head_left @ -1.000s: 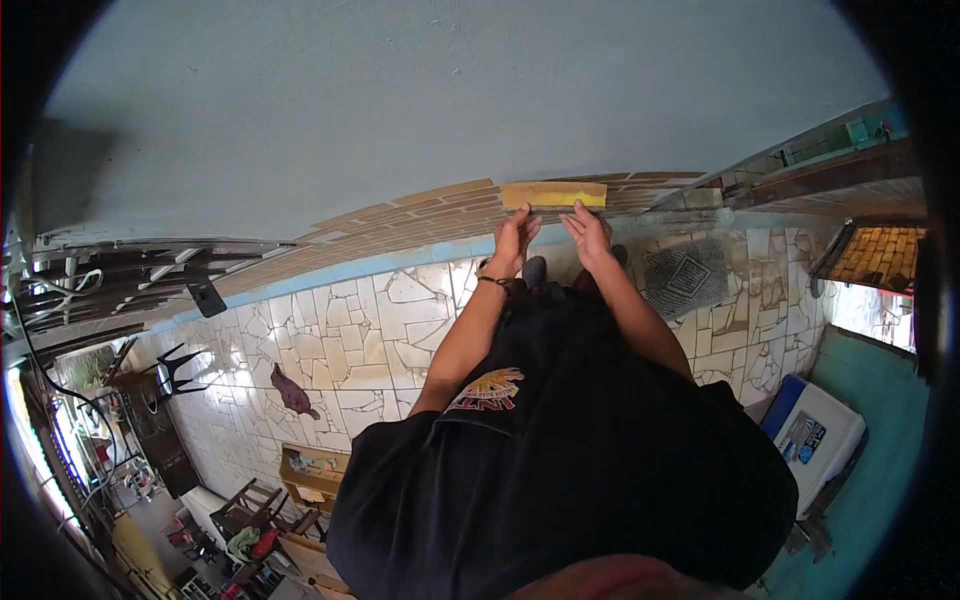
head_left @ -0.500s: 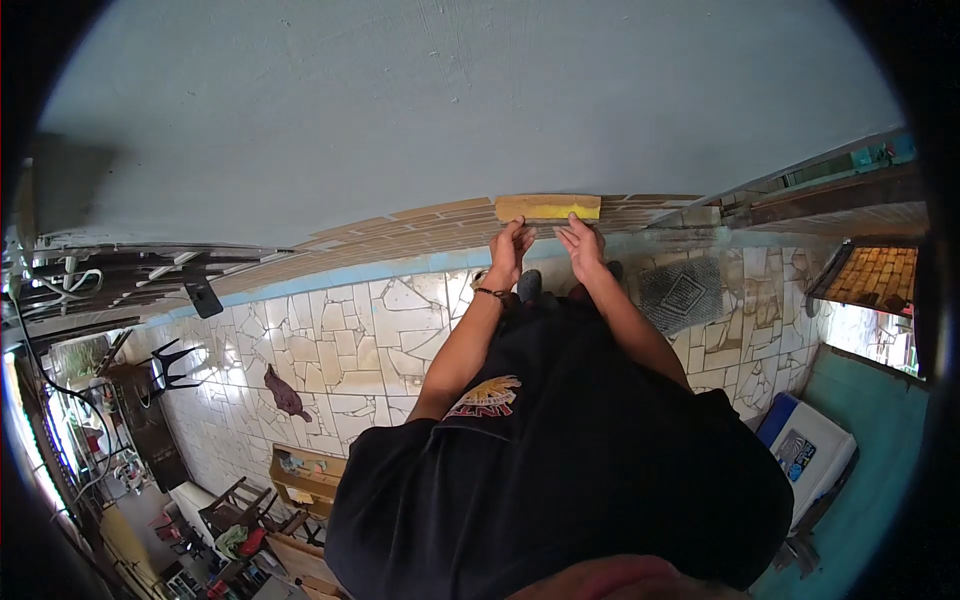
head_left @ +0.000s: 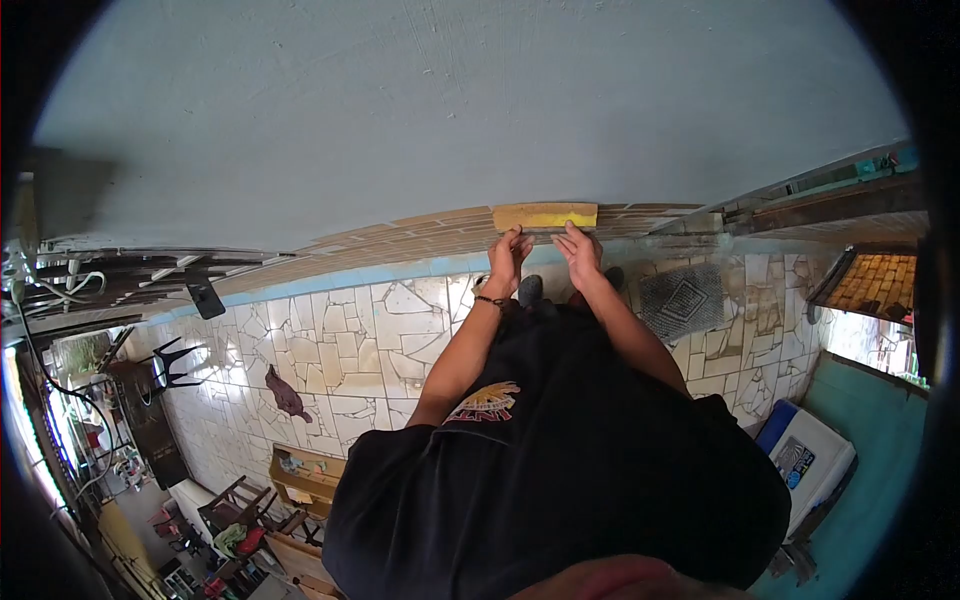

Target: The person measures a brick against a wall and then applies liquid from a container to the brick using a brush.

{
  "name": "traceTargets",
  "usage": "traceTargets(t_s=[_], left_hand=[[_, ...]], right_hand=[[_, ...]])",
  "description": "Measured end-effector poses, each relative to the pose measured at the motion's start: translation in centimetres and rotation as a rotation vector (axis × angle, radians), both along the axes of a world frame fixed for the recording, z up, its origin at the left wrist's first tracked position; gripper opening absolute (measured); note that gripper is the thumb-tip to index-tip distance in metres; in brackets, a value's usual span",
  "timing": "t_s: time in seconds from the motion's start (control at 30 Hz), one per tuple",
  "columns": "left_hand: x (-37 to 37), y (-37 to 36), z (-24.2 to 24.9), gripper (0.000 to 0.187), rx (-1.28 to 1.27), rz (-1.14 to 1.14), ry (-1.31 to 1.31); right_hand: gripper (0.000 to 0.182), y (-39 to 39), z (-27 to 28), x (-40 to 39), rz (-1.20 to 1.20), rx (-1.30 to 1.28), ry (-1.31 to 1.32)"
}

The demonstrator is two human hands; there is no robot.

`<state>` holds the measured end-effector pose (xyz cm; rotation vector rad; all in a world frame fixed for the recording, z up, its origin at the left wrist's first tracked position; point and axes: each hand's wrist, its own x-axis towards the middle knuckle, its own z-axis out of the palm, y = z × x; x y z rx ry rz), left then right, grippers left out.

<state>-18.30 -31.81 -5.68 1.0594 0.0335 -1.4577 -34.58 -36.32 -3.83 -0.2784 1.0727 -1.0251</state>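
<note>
A short tan strip with a bright yellow patch (head_left: 530, 215) lies lengthwise against the wall, at the top edge of the brick-patterned band (head_left: 430, 232). My left hand (head_left: 508, 256), with a dark bracelet at the wrist, pinches the strip's lower edge near its left end. Near the right end, my right hand (head_left: 581, 254) holds the same edge between thumb and fingers. What the strip is made of cannot be made out. Plain grey wall (head_left: 480, 110) rises above it.
Below the wall runs a floor of irregular pale tiles (head_left: 350, 330). A grey patterned mat (head_left: 683, 302) lies right of my feet, and a dark cloth (head_left: 287, 393) to the left. A white and blue cooler (head_left: 808, 462) stands at right, a wooden shelf (head_left: 300, 480) at lower left.
The strip and both hands appear slightly lower in view, as the whole wall edge has shifted a little. Both hands keep their hold on the strip.
</note>
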Motion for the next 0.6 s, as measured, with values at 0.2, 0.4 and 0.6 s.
traceTargets(t_s=[0.2, 0.4, 0.6], left_hand=[[0.0, 0.0, 0.7, 0.028, 0.032, -0.013, -0.014], [0.1, -0.1, 0.3, 0.027, 0.021, -0.011, -0.001], [0.2, 0.1, -0.1, 0.025, -0.009, -0.015, 0.005]], right_hand=[[0.046, 0.0, 0.5, 0.1, -0.022, 0.015, 0.000], [0.046, -0.1, 0.0, 0.0, -0.023, 0.001, -0.012], [0.049, -0.1, 0.6, 0.1, -0.022, -0.002, -0.007]])
